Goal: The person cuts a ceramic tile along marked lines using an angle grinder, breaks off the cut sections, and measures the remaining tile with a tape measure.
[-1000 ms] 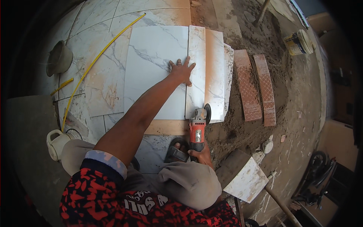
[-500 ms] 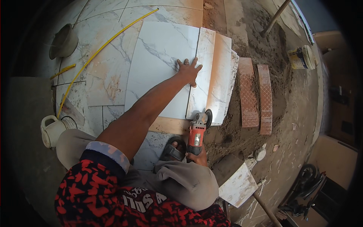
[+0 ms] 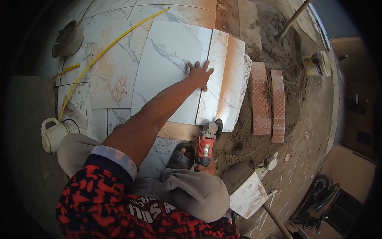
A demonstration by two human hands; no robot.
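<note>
Red-and-grey angle grinder (image 3: 205, 147) sits clamped in right hand (image 3: 207, 167), round black disc (image 3: 219, 128) near white marbled tile strip (image 3: 217, 59). Left hand (image 3: 199, 76), spread wide, rests on strip.

Tiled floor (image 3: 107, 24) beside brown dirt (image 3: 238, 147)

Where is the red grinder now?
In the head view, the red grinder is in the right hand, right of the sandal, at the lower end of the tile strip.
</note>
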